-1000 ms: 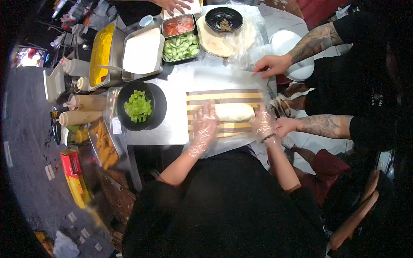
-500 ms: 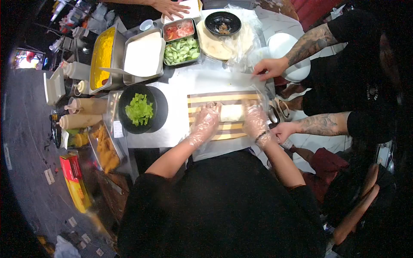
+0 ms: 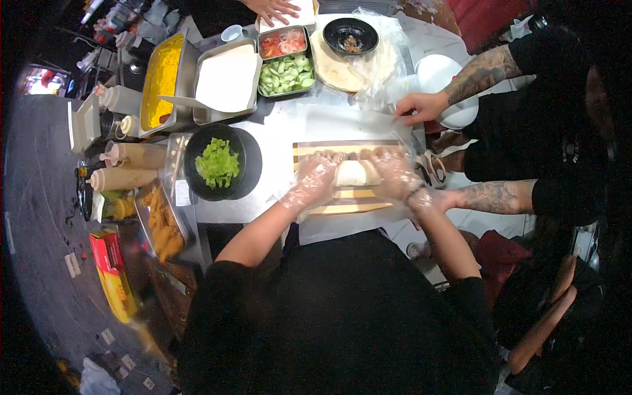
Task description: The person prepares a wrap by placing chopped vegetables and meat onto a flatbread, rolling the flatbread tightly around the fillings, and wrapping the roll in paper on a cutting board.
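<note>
A pale rolled flatbread wrap (image 3: 357,173) lies crosswise in front of me, on a brown-and-cream striped board (image 3: 349,151) with white paper (image 3: 319,232) around it. My left hand (image 3: 317,176), in a clear plastic glove, is closed about the wrap's left end, its fingers curled at the far side. At the opposite end, my right hand (image 3: 396,174), gloved too and slightly blurred, grips the wrap with bent fingers. Both palms hide the ends of the roll. A dark band circles my right wrist.
Left of the board sits a black bowl of lettuce (image 3: 217,162). Beyond are trays of cucumber (image 3: 287,75) and tomato (image 3: 283,43), and a flatbread stack (image 3: 322,64) under a black bowl (image 3: 350,36). A co-worker's hand (image 3: 421,107) touches the paper's right corner; another's (image 3: 271,9) rests on a white box.
My right hand has come inward and closed over the wrap's right end. My left hand has curled further round the roll. The view has shifted slightly.
</note>
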A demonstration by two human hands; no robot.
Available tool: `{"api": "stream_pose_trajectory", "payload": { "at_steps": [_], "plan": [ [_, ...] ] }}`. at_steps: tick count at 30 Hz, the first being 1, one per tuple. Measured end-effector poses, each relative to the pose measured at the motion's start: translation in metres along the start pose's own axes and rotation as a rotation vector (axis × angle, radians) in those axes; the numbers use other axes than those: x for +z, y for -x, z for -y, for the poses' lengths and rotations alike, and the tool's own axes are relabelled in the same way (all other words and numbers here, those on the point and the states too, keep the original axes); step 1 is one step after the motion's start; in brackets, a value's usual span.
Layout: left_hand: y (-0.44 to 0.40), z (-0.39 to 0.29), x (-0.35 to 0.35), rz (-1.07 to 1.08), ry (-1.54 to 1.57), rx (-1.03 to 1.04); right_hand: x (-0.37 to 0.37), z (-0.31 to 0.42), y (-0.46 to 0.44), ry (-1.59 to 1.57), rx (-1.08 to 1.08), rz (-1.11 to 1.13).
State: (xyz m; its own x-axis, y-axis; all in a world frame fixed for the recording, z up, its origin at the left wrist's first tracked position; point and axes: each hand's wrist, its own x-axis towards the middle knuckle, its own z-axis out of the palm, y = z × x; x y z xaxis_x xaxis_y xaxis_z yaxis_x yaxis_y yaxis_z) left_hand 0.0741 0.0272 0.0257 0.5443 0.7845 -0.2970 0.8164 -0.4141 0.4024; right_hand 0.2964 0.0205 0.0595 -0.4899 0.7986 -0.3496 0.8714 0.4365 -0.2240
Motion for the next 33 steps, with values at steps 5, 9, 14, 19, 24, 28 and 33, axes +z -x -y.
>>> {"api": "stream_pose_trajectory", "payload": {
  "at_steps": [5, 9, 14, 19, 24, 28, 33],
  "plan": [
    [0.031, 0.016, 0.003, -0.103, 0.02, 0.022, -0.032, -0.012, 0.073, -0.112, -0.087, -0.063],
    [0.033, 0.018, 0.004, -0.116, 0.112, 0.047, 0.024, 0.008, 0.082, 0.013, -0.327, -0.184],
    [0.057, 0.015, -0.049, -0.167, 0.623, -0.075, 0.035, 0.008, 0.058, -0.003, -0.198, -0.415],
    [0.088, -0.013, -0.095, -0.711, 0.296, -0.047, 0.014, -0.037, 0.015, -0.067, -0.241, -0.424],
    [0.106, -0.048, -0.073, -0.852, 0.182, 0.159, 0.038, -0.062, -0.016, -0.092, -0.22, -0.436],
    [0.105, -0.047, -0.033, -0.688, 0.138, 0.223, 0.011, -0.036, -0.019, -0.121, -0.108, -0.456],
    [0.063, -0.06, 0.012, -0.474, 0.074, 0.263, 0.008, -0.036, -0.026, -0.184, -0.145, -0.552]
  ]
}}
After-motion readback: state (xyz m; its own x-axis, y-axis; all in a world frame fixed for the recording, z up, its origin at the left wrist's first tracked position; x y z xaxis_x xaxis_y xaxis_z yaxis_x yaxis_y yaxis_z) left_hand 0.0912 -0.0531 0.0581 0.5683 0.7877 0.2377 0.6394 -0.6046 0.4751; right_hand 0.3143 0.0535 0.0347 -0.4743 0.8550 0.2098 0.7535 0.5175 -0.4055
